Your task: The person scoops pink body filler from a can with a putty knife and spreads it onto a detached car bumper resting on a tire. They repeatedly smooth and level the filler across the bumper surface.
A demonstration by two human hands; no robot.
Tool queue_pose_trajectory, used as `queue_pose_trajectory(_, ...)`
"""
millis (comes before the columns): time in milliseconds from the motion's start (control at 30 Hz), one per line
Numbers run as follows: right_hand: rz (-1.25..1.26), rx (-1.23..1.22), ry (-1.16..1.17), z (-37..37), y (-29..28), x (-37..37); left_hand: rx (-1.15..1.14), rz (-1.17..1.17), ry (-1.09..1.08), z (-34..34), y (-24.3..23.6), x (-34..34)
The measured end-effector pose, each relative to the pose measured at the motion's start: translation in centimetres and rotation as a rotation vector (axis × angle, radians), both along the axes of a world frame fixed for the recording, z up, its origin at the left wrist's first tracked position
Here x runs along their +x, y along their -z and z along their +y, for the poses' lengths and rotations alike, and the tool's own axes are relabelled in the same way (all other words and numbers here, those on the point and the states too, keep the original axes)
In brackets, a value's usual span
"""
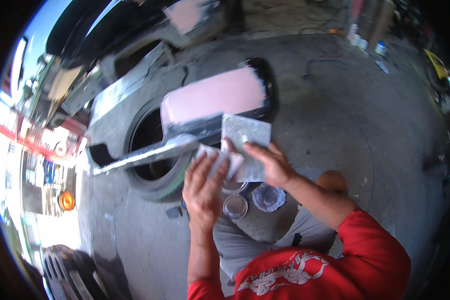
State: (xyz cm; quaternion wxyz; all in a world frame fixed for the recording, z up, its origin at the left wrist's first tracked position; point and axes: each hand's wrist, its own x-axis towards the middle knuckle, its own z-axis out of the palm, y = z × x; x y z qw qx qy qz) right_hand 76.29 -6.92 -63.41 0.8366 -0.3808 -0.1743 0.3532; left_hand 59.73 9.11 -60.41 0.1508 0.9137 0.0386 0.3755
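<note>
— How are the hands kept?
— A folded sheet of sandpaper (220, 162) is pinched by the left hand (201, 190); a grey board (245, 145) is gripped by the right hand (270, 162).
— And beyond?
— A pink-coated panel (212, 97) is laid across a tyre (157, 182).

**Hard daylight, soft focus, heavy fisheye**

Strong sun lights the scene from the upper left, where the sky (35, 35) is blown out to near white. The concrete floor (345, 115) is bright and washed, with low contrast. The pink panel (215, 95) glares pale along its top. Deep shadow fills the tyre (150, 145) opening. The whole picture is slightly soft; both hands, left hand (204, 187) and right hand (267, 162), show motion blur. Straight edges bend toward the rim, and black vignette closes every corner.
</note>
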Motion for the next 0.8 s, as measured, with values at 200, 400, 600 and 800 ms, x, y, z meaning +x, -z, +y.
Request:
queue_pose_trajectory(200,0.168,0.062,0.025,-0.5,-0.5,2.7,0.049,0.048,0.005,-0.6,-2.5,0.4)
queue_pose_trajectory(400,-0.962,-0.177,0.067,-1.3,-2.5,0.0,-0.111,0.075,0.011,0.0,-3.4,1.5)
queue_pose_trajectory(600,-0.201,-0.265,0.012,-1.5,-1.2,2.8,-0.058,0.112,0.319,-3.7,-3.9,2.1)
queue_pose_trajectory(800,0.397,0.216,-0.087,-0.9,-1.1,2.5,-0.104,-0.187,0.203,-4.5,-7.0,0.4)
